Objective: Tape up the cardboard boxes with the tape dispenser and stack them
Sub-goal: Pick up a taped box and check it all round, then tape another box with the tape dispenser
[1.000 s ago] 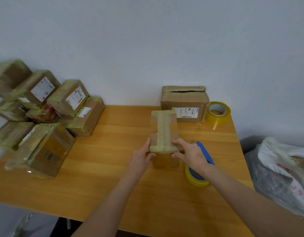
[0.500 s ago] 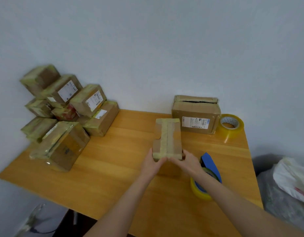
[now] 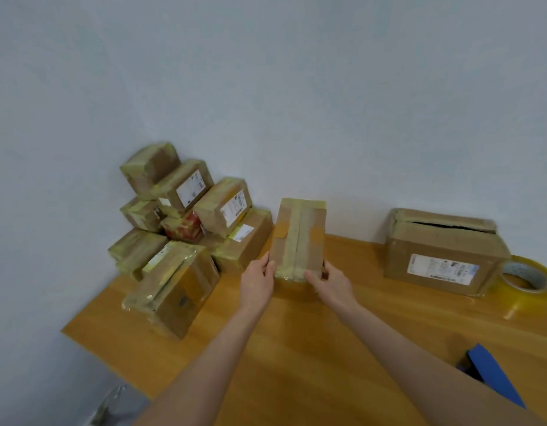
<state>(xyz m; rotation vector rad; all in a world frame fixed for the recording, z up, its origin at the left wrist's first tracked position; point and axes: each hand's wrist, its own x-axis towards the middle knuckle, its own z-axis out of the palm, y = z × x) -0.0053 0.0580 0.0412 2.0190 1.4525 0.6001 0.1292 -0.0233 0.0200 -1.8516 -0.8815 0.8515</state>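
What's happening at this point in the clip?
A person grips a taped box between the left hand and the right hand, one on each side near its lower end, over the wooden table. A pile of taped boxes sits at the far left against the wall. On the right, a larger box with a gaping top stands beside a roll of tape. The blue tape dispenser lies untouched at the near right.

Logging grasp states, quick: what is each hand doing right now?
Left hand: grips the taped cardboard box at its left side.
Right hand: grips the same box at its right side.
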